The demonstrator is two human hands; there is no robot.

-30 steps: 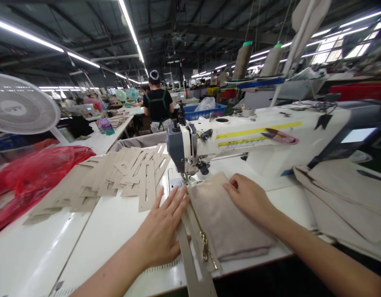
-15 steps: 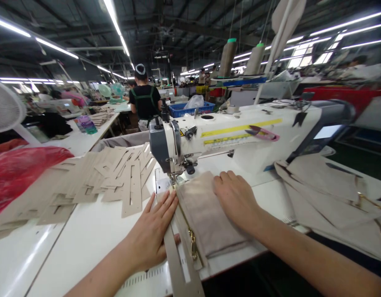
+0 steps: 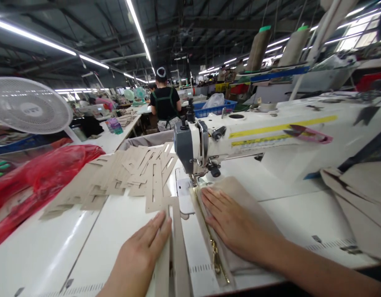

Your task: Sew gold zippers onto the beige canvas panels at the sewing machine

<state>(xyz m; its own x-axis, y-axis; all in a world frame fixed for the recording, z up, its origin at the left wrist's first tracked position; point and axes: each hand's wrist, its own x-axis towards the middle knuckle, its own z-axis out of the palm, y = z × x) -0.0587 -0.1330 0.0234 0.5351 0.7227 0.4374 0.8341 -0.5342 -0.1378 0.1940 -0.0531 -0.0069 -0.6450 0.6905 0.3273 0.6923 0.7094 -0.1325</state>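
Note:
My left hand (image 3: 140, 251) is on a long beige slotted strip (image 3: 178, 239), fingers together along its left side; the thumb is hidden. The strip lies apart from the zipper, to its left. My right hand (image 3: 230, 220) lies flat with fingers stretched on a folded beige fabric piece (image 3: 255, 202), fingertips near the needle. Along the fabric's left edge runs a gold zipper (image 3: 205, 225), its pull (image 3: 215, 258) towards me. The zipper's far end reaches the presser foot (image 3: 195, 181) of the white sewing machine (image 3: 270, 152).
Beige slotted pieces (image 3: 125, 173) are heaped left of the machine, beside a red plastic bag (image 3: 60, 173). A fan (image 3: 31, 105) stands behind. More beige fabric (image 3: 360, 206) lies right. Thread snips (image 3: 314, 134) rest against the machine arm. A person (image 3: 164, 99) works ahead, back turned.
My left hand and the slotted strip have moved left, away from the zipper. My right hand has shifted across the fabric to beside the zipper near the needle. The view has turned left.

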